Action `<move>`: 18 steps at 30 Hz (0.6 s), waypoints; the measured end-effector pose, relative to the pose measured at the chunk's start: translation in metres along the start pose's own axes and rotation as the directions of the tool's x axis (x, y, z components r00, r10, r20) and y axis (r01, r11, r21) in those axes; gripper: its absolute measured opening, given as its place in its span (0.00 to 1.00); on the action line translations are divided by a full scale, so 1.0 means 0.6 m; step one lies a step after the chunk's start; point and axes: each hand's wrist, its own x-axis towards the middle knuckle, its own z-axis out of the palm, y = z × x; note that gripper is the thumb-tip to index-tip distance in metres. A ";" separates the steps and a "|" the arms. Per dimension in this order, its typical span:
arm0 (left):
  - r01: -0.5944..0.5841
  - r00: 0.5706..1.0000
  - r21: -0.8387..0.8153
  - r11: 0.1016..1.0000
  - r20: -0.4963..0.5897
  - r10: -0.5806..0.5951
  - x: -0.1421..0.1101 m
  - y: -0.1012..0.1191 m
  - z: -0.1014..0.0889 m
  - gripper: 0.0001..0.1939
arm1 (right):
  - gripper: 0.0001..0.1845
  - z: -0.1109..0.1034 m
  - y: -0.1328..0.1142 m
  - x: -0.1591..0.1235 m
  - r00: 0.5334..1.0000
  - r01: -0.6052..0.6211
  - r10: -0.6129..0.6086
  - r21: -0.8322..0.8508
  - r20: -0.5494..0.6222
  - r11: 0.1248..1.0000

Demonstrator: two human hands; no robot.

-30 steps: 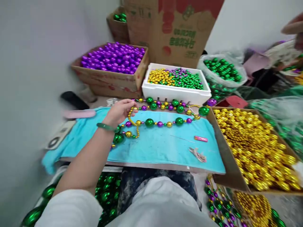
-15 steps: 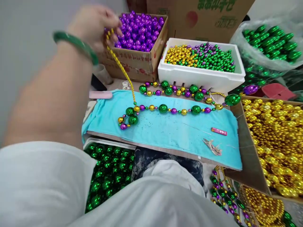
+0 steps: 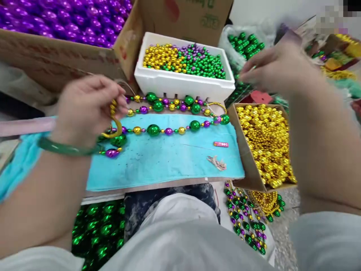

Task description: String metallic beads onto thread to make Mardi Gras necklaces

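My left hand (image 3: pixel 87 109), with a green bangle (image 3: pixel 67 146) at its wrist, is closed on a gold bead strand (image 3: pixel 118 128) above the left part of the turquoise towel (image 3: pixel 166 162). From there a garland of green, purple and gold beads (image 3: pixel 153 130) runs right across the towel, and a second row of beads (image 3: pixel 158 105) lies behind it. My right hand (image 3: pixel 273 67) is raised near the bag of green beads (image 3: pixel 245 45), fingers pinched together and smeared by motion. What they hold, if anything, I cannot make out.
Behind the towel stand a carton of purple beads (image 3: pixel 118 45) and a white foam box (image 3: pixel 183 84) of small beads. A carton of gold beads (image 3: pixel 248 150) is at the right. A pink lighter-like object (image 3: pixel 220 144) and thread scraps (image 3: pixel 217 163) lie on the towel. Finished-looking strands (image 3: pixel 245 218) hang below.
My left hand has come down toward the towel, still with the gold strand. My right hand has come into view at the upper right. The camera view has turned and shifted.
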 end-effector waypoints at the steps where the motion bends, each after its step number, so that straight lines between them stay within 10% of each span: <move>1: 0.025 1.000 -0.105 0.994 0.010 -0.024 -0.011 -0.031 0.028 0.05 | 0.10 0.023 -0.012 -0.003 1.000 -0.017 0.017 0.002 0.008 1.000; 8: 0.247 0.967 -0.291 0.924 0.131 -0.217 -0.015 -0.153 0.182 0.11 | 0.04 0.199 -0.054 0.015 0.955 0.121 -0.166 0.193 0.244 0.974; 18: 0.379 0.888 -0.074 0.923 0.310 -0.340 -0.006 -0.181 0.201 0.06 | 0.03 0.220 -0.033 0.022 0.953 -0.014 -0.084 0.319 0.290 0.948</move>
